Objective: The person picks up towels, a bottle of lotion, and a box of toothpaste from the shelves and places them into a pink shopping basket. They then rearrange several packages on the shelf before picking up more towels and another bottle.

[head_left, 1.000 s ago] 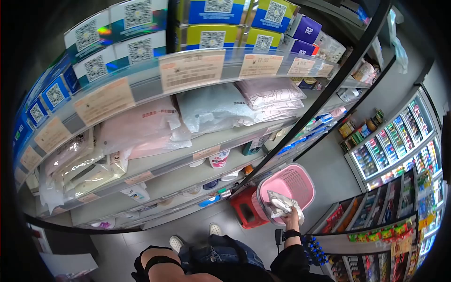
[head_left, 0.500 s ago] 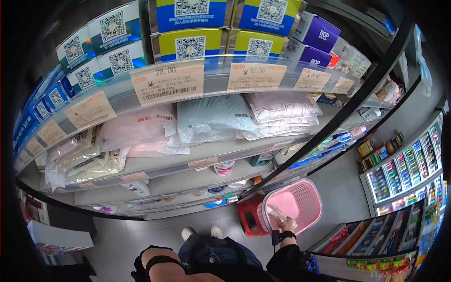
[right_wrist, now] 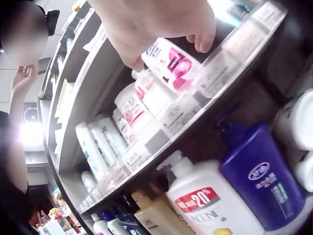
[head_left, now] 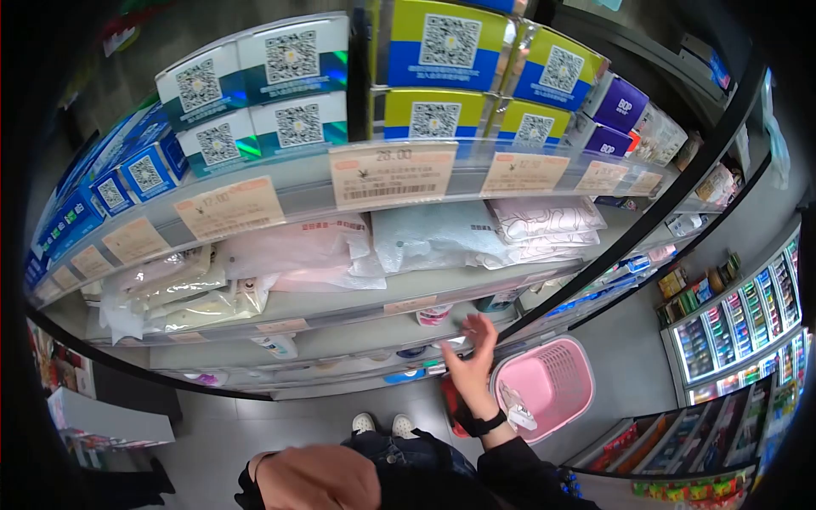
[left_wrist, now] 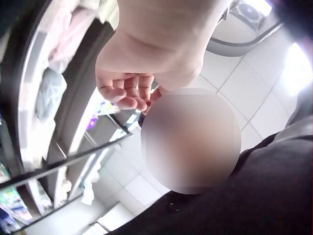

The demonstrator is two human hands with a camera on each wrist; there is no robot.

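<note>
"Looking at the right hand [head_left: 474, 365], how wide is it?"

"Well spread. In the head view the thumb stands clear of the fingers, and the fingers bend only loosely. It grips nothing."

"What is nearest to it?"

"A pink-and-white bottle [right_wrist: 173, 63]. In the right wrist view the hand hangs over it, thumb to one side of its top, fingertips to the other."

"Touching?"

"I can't tell. The thumb overlaps the bottle's edge there, but that may be just the angle."

"And where does the bottle stand?"

"On a shelf [right_wrist: 157, 141], behind the price rail, among other white bottles. One tier below are a white pump bottle [right_wrist: 212, 196] with a red label and a blue pump bottle [right_wrist: 264, 171]."

"The left hand [left_wrist: 129, 88]?"

"Raised beside the blurred patch [left_wrist: 190, 142]. Its fingers are loosely bent towards the palm, and I see nothing held in them. Whether the tips touch what is under the blur, I can't tell."

"Anything near the right wrist?"

"A black band [head_left: 486, 422] round it, and just beside that the pink basket [head_left: 580, 365]. A pale packet [head_left: 520, 416] lies inside, at the side nearest the wrist. Something red [head_left: 455, 408] shows next to the basket, partly behind the forearm."
</note>
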